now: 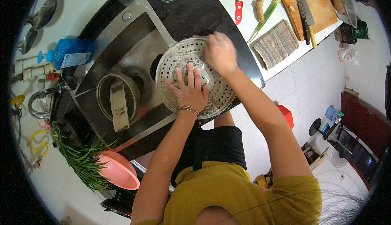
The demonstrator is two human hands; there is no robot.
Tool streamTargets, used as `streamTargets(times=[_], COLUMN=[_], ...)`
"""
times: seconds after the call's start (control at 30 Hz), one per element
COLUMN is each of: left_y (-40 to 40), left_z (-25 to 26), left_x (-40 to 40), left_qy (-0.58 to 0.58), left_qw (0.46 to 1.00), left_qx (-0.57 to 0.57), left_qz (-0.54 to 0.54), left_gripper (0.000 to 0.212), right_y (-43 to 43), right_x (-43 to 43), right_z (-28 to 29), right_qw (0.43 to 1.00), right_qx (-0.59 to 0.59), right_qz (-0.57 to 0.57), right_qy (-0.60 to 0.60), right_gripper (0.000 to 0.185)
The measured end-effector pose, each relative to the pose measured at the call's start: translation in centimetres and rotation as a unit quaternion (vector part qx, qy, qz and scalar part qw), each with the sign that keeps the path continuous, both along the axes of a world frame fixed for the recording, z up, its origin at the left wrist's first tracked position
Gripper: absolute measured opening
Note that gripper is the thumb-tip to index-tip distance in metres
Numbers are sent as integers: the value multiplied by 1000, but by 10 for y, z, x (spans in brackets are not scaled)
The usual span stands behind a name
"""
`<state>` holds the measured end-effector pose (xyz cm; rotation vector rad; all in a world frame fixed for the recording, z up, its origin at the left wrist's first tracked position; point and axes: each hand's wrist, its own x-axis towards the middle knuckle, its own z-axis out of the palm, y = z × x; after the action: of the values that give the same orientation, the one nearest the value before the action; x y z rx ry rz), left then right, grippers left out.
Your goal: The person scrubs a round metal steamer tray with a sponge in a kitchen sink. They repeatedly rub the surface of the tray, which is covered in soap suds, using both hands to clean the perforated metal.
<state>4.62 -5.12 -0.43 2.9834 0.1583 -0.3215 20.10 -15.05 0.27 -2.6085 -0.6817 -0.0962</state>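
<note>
A round, perforated metal steamer tray (pixel 171 69) spans the corner of the sink and the black countertop in front of me. My left hand (pixel 191 92) lies flat near its middle, fingers spread. Something clear and shiny (pixel 207 75) covers the centre of the tray, partly under that hand; I cannot tell if it is plastic film. At the tray's far right rim, my right hand (pixel 220 52) is blurred, with its fingers curled in. Whether it holds anything is hidden.
In the sink (pixel 158 32) stands a metal pot (pixel 100 101) with a grater (pixel 119 112) across it. A blue bottle (pixel 74 54) is left; green stalks (pixel 81 158) lean over a pink bowl (pixel 119 170). Knives (pixel 304 14) lie on a cutting board (pixel 323 8), near ginger (pixel 259 6) and a folded cloth (pixel 276 45).
</note>
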Motion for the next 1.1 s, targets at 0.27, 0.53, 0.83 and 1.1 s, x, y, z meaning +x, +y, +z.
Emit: streamTargets(times=[0.27, 0.53, 0.83, 1.1], left_y=[-1, 0, -1, -3], left_z=[4, 13, 3, 3], left_x=[1, 7, 3, 0], left_qy=[-35, 88, -29, -7], left_qw=[999, 996, 999, 1000], left_qx=[-10, -11, -5, -13], left_qz=[-14, -11, 14, -4], left_gripper=[62, 65, 62, 63], right_y=[-70, 61, -66, -13], right_x=[-85, 5, -74, -18], right_z=[11, -5, 9, 3], right_qw=[991, 998, 996, 997], right_qx=[-45, -10, -54, -47], right_qz=[-112, 63, -70, -51], right_qy=[52, -21, 2, -19], right_gripper=[20, 19, 14, 16])
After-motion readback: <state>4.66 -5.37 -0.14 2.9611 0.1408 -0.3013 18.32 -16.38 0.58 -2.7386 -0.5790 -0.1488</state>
